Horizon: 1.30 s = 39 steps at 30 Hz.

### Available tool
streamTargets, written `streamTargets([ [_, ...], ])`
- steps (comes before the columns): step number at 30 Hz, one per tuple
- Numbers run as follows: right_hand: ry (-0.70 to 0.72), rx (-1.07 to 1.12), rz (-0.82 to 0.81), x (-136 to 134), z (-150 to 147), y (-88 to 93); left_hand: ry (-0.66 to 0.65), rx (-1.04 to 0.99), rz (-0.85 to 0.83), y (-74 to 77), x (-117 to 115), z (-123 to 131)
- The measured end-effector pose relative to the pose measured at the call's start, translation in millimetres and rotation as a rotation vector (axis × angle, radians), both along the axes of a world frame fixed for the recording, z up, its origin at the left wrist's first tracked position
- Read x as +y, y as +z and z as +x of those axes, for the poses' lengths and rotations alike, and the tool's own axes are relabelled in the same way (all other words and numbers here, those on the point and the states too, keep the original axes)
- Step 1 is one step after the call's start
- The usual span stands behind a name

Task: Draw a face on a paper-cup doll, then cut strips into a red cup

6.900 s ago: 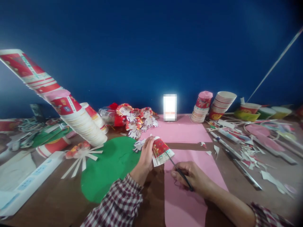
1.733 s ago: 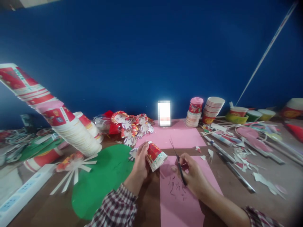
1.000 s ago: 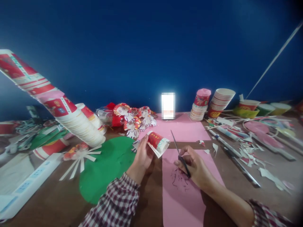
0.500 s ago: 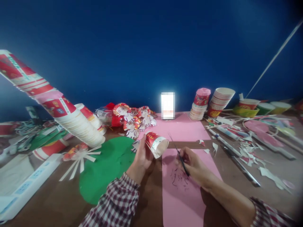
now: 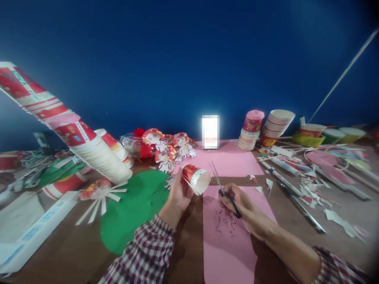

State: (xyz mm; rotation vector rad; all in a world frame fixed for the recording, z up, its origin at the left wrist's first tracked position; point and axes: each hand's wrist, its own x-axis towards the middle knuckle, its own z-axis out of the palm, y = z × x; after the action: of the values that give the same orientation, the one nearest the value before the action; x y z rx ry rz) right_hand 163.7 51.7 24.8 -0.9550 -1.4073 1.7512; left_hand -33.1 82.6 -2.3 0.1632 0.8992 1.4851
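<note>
My left hand [image 5: 181, 194] is wrapped round a red and white paper cup [image 5: 195, 177], tilted so that its open mouth faces right and toward me. In my right hand [image 5: 241, 205] is a pair of scissors [image 5: 219, 179] with black handles, my fingers closed on the loops. The thin blades point up and away, slightly parted, just right of the cup's rim and not touching it. Beneath the right hand lies a pink sheet [image 5: 227, 256] with dark handwriting. A green paper shape [image 5: 130, 217] lies left of my left hand.
Paper lion figures [image 5: 164, 146] stand behind the cup. A leaning cup stack [image 5: 97, 157] and a power strip [image 5: 38, 230] occupy the left. At back right are more stacked cups [image 5: 276, 124]. Paper scraps [image 5: 309, 189] and a silver pen-like rod [image 5: 302, 209] lie to the right.
The scissors have turned and their blades have parted slightly, showing more of the handle loops. The cup has rotated a little in my left hand, which stays nearly in place.
</note>
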Motion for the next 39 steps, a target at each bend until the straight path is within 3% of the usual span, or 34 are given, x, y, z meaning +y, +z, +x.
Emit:
streamTargets([
  [8,0.068,-0.084,0.230,1.9,2.6,-4.0,0.042,-0.017,0.067,-4.5,3.0,-0.7],
  [15,0.231,-0.135,0.242,-1.5,4.6,-8.7,0.008,-0.044,0.142,0.6,0.4,-1.8],
  [22,0.326,-0.272,0.375,-3.5,1.3,-10.3,0.014,-0.074,0.128,6.0,-1.5,-4.3],
  [26,0.339,-0.208,0.456,-6.0,2.2,-12.8,-0.034,-0.092,0.129,8.2,-2.2,-6.0],
  [30,0.345,-0.126,0.400,-7.5,5.1,-13.7,-0.091,-0.197,0.147,7.7,-4.4,-7.0],
  [34,0.296,-0.053,0.230,-5.9,8.5,-14.7,-0.084,-0.322,0.111,9.7,-5.5,-4.6],
  [39,0.252,0.091,0.089,-0.6,9.3,-17.4,-0.066,-0.306,0.105,14.0,-6.9,-4.4],
])
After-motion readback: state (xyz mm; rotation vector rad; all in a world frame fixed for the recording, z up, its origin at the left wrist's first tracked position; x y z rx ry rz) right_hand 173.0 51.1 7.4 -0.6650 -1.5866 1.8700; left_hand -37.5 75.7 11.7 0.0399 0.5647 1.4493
